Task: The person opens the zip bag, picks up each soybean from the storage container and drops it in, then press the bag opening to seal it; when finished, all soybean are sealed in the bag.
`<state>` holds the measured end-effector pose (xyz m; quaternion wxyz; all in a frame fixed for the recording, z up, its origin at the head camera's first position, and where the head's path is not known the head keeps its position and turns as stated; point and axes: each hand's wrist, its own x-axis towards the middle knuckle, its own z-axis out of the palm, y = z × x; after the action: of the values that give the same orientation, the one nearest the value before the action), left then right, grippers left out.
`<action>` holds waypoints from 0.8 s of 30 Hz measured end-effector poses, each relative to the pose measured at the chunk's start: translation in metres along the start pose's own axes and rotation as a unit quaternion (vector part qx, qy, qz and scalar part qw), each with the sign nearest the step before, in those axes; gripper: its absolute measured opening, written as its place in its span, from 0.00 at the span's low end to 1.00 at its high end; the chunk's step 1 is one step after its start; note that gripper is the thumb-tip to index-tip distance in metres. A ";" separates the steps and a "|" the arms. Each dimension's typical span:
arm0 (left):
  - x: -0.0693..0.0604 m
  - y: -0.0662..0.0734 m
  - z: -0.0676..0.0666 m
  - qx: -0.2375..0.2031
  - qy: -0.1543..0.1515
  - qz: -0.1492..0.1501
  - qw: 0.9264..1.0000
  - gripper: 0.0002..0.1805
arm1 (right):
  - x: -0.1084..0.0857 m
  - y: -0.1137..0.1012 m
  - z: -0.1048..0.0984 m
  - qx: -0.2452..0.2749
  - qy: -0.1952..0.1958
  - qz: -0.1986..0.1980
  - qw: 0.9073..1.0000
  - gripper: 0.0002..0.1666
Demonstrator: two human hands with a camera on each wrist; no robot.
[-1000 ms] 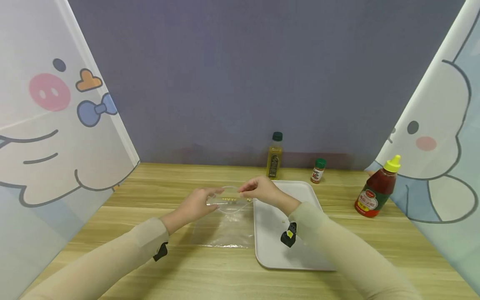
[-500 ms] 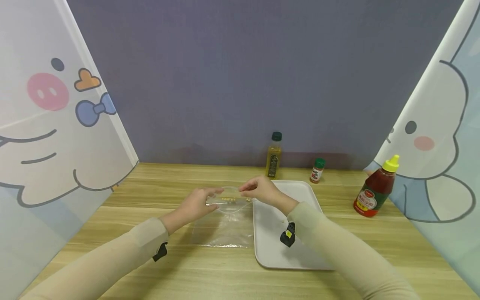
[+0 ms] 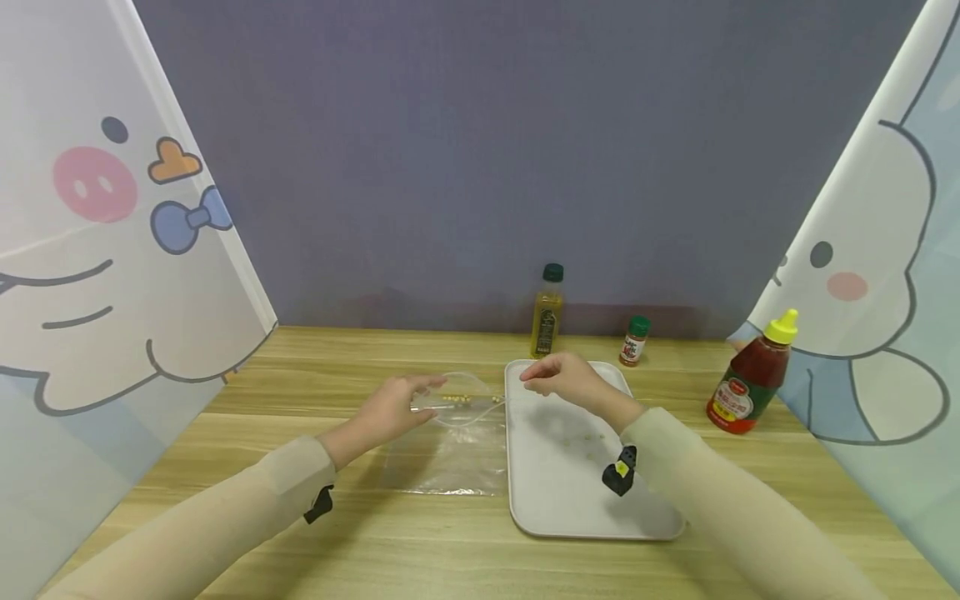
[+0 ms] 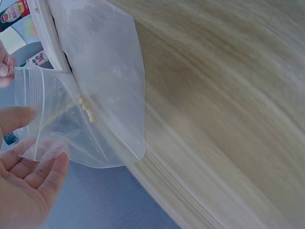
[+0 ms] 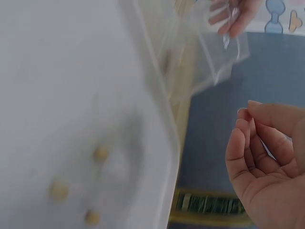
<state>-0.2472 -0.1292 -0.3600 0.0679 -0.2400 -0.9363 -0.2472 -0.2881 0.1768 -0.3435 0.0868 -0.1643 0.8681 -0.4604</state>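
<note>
My left hand (image 3: pixel 392 410) grips the mouth of a clear zip-lock bag (image 4: pixel 107 45), thumb on one side and fingers on the other, so the mouth gapes. Inside the bag lie several small yellow beans (image 4: pixel 86 109), a short row of them showing in the left wrist view. Over the far left part of a white tray (image 3: pixel 592 508) my right hand (image 3: pixel 568 383) hovers with loosely bent fingers. In the right wrist view its thumb and fingertips come close together, and no bean is visible there. On the tray lie several loose beans (image 5: pixel 100 153).
Behind the tray stand a bottle of yellow oil (image 3: pixel 547 321) with a dark cap and a small green-capped spice jar (image 3: pixel 634 343). A red sauce bottle (image 3: pixel 750 387) with a yellow top is at the right. A grey partition (image 3: pixel 480 167) closes off the wooden table's back.
My right hand has left the bag's mouth and moved right, over the tray. More of the tray and its beans now shows. My left hand keeps its hold on the bag.
</note>
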 end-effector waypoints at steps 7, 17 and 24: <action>-0.001 0.001 -0.002 0.006 0.003 -0.002 1.000 0.29 | -0.014 0.027 -0.025 -0.038 0.007 0.017 0.999 0.15; -0.002 0.001 -0.002 0.010 0.010 -0.003 1.000 0.29 | -0.036 0.057 -0.049 -0.039 -0.031 0.016 0.999 0.14; -0.005 0.000 0.000 -0.009 0.002 -0.020 1.000 0.30 | -0.050 0.072 -0.056 -0.061 -0.043 0.034 0.997 0.13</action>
<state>-0.2428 -0.1314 -0.3608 0.0631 -0.2214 -0.9383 -0.2579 -0.2736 0.2754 -0.3719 0.1292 -0.1594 0.8951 -0.3958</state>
